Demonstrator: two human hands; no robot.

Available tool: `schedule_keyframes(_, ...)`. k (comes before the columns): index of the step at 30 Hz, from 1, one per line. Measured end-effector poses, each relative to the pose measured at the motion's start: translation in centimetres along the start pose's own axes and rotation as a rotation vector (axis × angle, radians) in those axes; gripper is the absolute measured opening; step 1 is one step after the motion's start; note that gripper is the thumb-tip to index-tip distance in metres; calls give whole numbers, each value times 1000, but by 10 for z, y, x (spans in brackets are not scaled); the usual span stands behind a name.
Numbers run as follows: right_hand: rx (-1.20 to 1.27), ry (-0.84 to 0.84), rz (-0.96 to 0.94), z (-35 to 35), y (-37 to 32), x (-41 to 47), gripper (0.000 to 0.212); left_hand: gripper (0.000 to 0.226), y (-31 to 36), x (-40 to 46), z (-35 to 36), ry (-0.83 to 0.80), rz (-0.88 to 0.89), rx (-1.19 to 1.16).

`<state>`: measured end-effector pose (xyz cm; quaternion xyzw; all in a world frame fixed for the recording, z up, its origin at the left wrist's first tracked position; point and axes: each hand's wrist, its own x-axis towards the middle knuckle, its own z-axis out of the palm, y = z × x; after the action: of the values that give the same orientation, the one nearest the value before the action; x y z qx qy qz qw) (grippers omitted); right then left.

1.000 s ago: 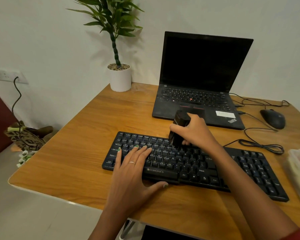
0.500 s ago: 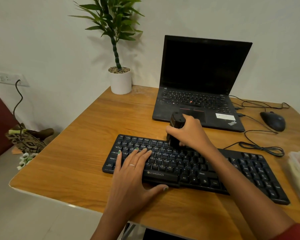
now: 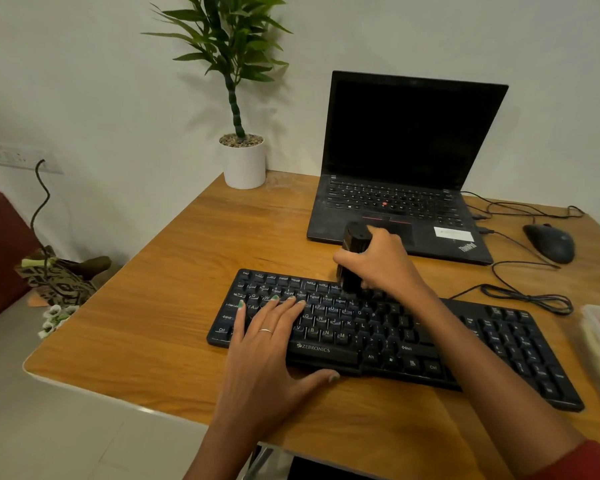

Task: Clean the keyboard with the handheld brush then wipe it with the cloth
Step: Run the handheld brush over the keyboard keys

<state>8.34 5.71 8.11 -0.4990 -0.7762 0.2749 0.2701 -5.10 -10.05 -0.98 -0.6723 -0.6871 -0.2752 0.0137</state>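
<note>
- The black Zebronics keyboard (image 3: 378,341) is lying across the lower centre of the frame on the wooden desk (image 3: 174,289).
- The right hand (image 3: 381,263) is gripping the black handheld brush (image 3: 352,261), fingers curled tight around its body; the brush is standing upright, its lower end meeting the keyboard's top rows.
- The left hand (image 3: 274,348) is resting flat on the keyboard's left half, 4 fingers straight and slightly spread, thumb lying along the front edge.
- An open ThinkPad laptop (image 3: 406,174) is sitting behind, upper right.

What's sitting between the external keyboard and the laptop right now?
In the head view, bare wood separates the keyboard from the laptop, except where the right hand holds the brush upright over that gap.
</note>
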Motion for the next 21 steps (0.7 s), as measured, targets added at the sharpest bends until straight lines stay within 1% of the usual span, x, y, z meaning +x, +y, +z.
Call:
schedule_keyframes(1,-21,16,-2,-1,0,1,23,99,0,0,0,-1,-4,-6)
schedule_keyframes(3,-63,100,-53,2,1,0,23,99,0,-1,0,-3,-6,-7)
schedule_keyframes(4,-55,103,-74,4,1,-1,23,99,0,-1,0,-4,-4,-4)
schedule_keyframes(6,-1,21,-64,4,2,-2,22,99,0,-1,0,-3,-5,3)
schedule_keyframes(8,16,-21,4,-2,2,2,22,99,0,-1,0,-7,-8,7)
schedule_keyframes(9,-11,5,20,-5,2,3,24,99,0,-1,1,-8,-9,7)
schedule_keyframes(11,-68,72,-15,-4,2,2,27,99,0,-1,1,-5,-9,4)
schedule_keyframes(12,-62,63,-32,-3,2,0,26,99,0,-1,1,-3,-8,1)
schedule_keyframes(15,-36,-66,-11,-5,-1,-2,22,98,-1,-1,1,4,-5,-6)
schedule_keyframes(16,-57,-50,0,-6,-1,0,22,98,-1,0,1,2,-3,-6)
schedule_keyframes(18,-113,68,-15,-6,0,0,23,98,0,-1,0,3,1,-6)
schedule_keyframes(19,-108,85,-23,-4,1,-2,23,98,0,-1,0,5,1,-7)
schedule_keyframes(20,-79,59,-20,-3,0,-5,22,99,0,-1,0,7,0,-6)
schedule_keyframes(21,-38,-5,1,-3,0,-7,21,99,0,0,0,8,-1,-4)
